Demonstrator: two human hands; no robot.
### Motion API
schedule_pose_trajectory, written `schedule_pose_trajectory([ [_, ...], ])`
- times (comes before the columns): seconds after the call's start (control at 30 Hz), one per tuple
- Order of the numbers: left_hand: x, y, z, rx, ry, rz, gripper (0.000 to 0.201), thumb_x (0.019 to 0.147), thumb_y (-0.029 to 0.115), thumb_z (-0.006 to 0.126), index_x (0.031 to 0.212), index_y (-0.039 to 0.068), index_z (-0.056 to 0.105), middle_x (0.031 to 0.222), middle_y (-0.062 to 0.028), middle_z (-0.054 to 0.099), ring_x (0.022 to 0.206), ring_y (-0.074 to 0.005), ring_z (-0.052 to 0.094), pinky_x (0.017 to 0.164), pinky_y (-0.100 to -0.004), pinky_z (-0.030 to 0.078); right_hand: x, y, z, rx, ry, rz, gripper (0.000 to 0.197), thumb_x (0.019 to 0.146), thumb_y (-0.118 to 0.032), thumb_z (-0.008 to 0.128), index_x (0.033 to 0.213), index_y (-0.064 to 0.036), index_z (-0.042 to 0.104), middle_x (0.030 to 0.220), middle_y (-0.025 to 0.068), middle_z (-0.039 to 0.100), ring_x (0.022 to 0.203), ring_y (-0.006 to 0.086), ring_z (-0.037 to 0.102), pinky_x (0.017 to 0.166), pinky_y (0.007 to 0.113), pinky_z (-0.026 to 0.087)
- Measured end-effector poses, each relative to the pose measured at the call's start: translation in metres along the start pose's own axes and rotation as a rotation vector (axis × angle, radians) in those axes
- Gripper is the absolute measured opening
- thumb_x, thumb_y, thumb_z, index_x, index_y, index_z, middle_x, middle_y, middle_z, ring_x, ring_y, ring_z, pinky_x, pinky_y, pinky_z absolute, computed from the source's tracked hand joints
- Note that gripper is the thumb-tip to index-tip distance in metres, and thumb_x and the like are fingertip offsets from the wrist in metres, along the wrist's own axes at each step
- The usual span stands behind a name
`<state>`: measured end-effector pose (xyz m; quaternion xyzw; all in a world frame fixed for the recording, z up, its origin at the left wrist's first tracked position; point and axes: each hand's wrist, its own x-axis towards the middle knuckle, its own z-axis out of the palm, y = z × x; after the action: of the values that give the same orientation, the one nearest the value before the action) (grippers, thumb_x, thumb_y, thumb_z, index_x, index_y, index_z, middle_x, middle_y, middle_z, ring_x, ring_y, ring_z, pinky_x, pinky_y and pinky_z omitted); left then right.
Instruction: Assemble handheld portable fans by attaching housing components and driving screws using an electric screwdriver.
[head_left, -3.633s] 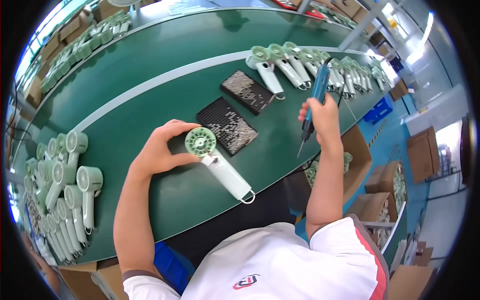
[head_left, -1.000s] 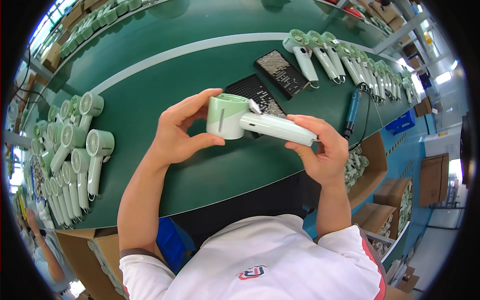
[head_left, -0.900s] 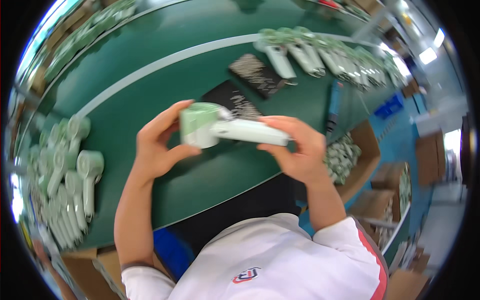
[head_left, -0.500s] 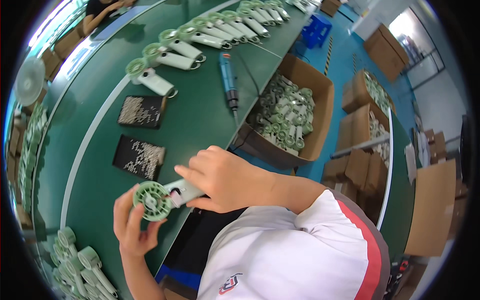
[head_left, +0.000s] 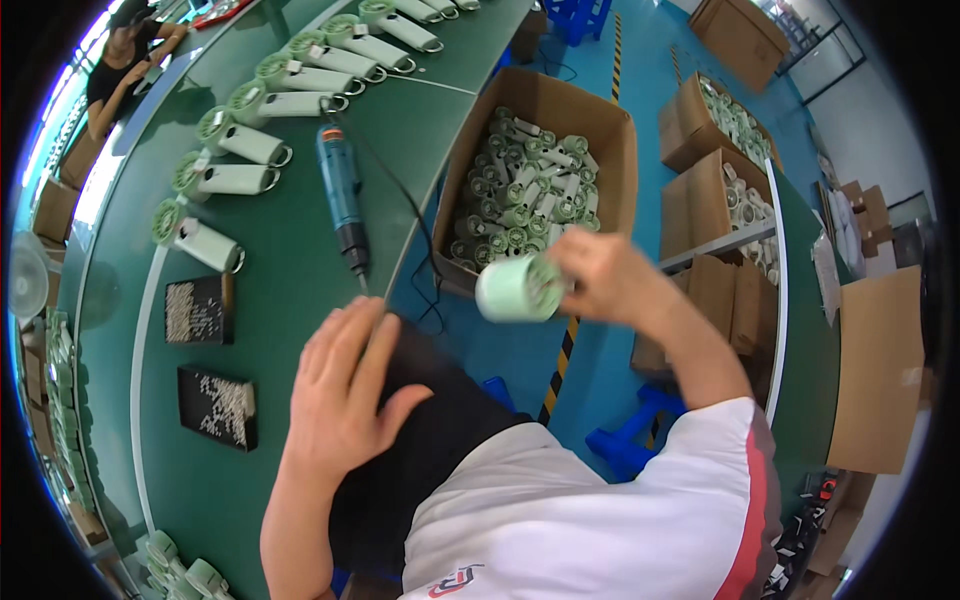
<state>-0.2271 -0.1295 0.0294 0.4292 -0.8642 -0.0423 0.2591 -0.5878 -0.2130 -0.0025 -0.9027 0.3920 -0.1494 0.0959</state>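
Note:
My right hand (head_left: 605, 278) is closed on a handheld fan (head_left: 508, 290) at the near side of a big carton, over the gap beside the table. The fan's round pale-green head points left, blurred by motion, and its handle is hidden behind my fingers. My left hand (head_left: 345, 395) is empty, fingers stretched out and thumb apart, at the table's edge. Just beyond its fingertips lies the tip of a blue electric screwdriver (head_left: 342, 190). The carton (head_left: 628, 150) holds many more green-and-white fans (head_left: 530, 190).
A row of fans (head_left: 262, 100) lies along the green table (head_left: 290, 230). Two black trays (head_left: 232, 400) of small screws sit left of my left hand. More fans (head_left: 205, 578) lie at the lower left. Filled cartons (head_left: 690, 210) stand at the right. A co-worker (head_left: 125, 65) sits far left.
The fan has left the table in my right hand, moving right toward the carton. My left hand has let go of it and moved right to the table's edge. The view has shifted right.

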Motion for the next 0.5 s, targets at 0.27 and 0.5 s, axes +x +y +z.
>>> schedule_pose_trajectory([
  [0.27, 0.009, -0.022, 0.036, 0.119, -0.004, -0.157, 0.054, 0.089, 0.023, 0.081, 0.131, -0.004, 0.063, 0.145, -0.0306, 0.055, 0.133, -0.0514, 0.055, 0.109, -0.0539, 0.047, -0.007, 0.326, 0.044, -0.700, -0.468, 0.095, 0.019, 0.088, -0.005, 0.061, 0.105, 0.0005, 0.057, 0.110, 0.0202, 0.058, 0.077, 0.0365, 0.070, 0.067, 0.047, 0.058],
  [0.5, 0.004, -0.025, 0.037, 0.240, -0.121, -0.274, 0.059, 0.091, 0.020, 0.071, 0.138, -0.011, 0.053, 0.146, -0.0383, 0.048, 0.132, -0.0596, 0.052, 0.106, -0.0614, 0.048, -0.035, 0.490, 0.174, -0.684, -0.655, 0.172, 0.018, 0.094, -0.011, 0.057, 0.107, 0.0004, 0.059, 0.108, 0.0203, 0.060, 0.075, 0.0368, 0.073, 0.061, 0.049, 0.059],
])
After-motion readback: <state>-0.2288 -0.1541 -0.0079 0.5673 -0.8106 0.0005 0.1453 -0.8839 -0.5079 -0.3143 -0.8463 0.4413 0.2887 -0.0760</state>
